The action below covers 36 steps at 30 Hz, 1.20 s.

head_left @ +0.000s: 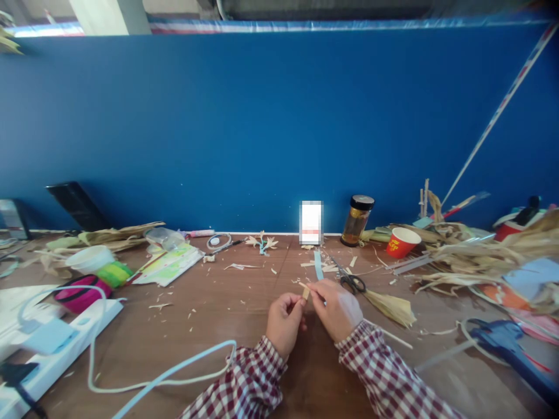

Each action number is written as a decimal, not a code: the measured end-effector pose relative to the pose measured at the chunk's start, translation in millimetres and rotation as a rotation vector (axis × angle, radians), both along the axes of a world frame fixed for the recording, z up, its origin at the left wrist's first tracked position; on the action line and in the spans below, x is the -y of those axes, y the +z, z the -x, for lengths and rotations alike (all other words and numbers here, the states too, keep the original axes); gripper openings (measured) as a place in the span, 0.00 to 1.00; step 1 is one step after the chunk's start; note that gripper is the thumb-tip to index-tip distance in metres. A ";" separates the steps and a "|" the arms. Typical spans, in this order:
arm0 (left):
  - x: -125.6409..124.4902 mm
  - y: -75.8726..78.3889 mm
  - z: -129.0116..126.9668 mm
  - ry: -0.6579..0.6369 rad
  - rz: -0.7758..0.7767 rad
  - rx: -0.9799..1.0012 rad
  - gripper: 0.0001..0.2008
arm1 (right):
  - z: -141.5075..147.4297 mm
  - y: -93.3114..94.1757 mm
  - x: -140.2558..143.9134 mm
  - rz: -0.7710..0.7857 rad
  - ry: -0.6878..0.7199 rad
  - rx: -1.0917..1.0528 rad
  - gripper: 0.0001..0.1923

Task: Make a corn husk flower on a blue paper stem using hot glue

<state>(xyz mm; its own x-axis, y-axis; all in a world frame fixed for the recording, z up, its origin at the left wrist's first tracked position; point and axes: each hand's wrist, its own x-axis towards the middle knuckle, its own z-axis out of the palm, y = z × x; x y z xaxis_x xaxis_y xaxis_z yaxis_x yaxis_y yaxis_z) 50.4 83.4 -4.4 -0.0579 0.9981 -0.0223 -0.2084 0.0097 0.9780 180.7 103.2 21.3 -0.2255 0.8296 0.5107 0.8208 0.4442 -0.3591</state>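
Observation:
My left hand [285, 321] and my right hand [336, 309] meet over the brown table [227, 326], both pinching a small tan strip of dried husk [305, 291] between their fingertips. Both sleeves are red and white check. Just beyond the hands lie a pale blue strip [318, 265], black-handled scissors [351, 282] and a folded piece of corn husk [391, 307].
A blue partition [262, 128] backs the table. A jar with a black lid [357, 220] and a red paper cup [402, 242] stand at the back right beside a heap of dried husks [480, 250]. A white power strip [52, 355] with cables, tape rolls and a blue glue gun [506, 343] flank the hands.

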 end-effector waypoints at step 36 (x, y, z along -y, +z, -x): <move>1.7 5.3 -1.1 -0.001 0.072 -0.048 0.12 | 1.8 10.5 5.5 0.333 0.214 -0.292 0.11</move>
<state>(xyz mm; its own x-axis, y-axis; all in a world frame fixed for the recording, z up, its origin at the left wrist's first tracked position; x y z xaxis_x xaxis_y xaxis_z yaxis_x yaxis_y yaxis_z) 51.5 81.6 0.9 -0.0598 0.9940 -0.0914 -0.1615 0.0808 0.9836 178.9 97.7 31.8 -0.2955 0.9095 0.2925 0.5681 0.4135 -0.7116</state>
